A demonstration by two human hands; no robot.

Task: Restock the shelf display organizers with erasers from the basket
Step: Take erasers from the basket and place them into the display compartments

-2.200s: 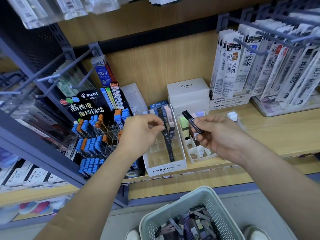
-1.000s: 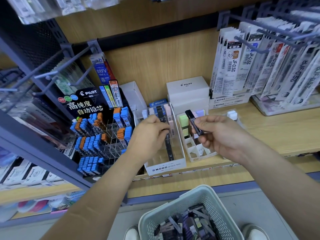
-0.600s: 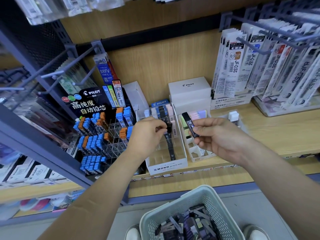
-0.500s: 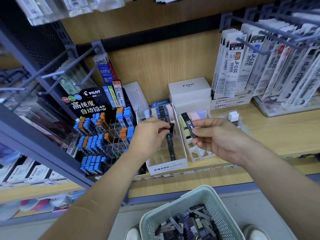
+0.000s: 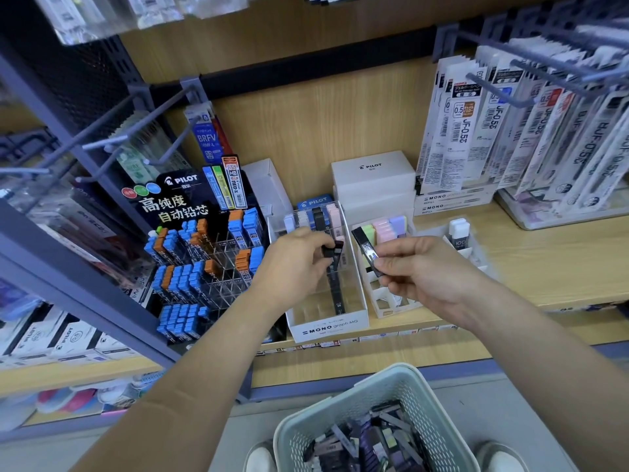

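Observation:
My left hand (image 5: 296, 258) pinches a slim black case (image 5: 334, 251) over the clear MONO display organizer (image 5: 335, 327) on the wooden shelf, above its row of black cases. My right hand (image 5: 420, 272) holds another slim black case (image 5: 367, 251) upright between thumb and fingers, over the white slotted organizer (image 5: 391, 303) with pastel pieces at its back. The pale green basket (image 5: 371, 391) stands on the floor below, filled with several dark and purple packs.
A black PILOT lead display (image 5: 200, 253) with blue and orange cases stands left of the organizer. White PILOT boxes (image 5: 372, 180) sit behind. Hanging refill packs (image 5: 531, 131) on grey hooks crowd the upper right. A small eraser holder (image 5: 459, 235) is on the right.
My left hand has shifted slightly right and back along the organizer with its black case. My right hand keeps its case, now a little closer to the left hand.

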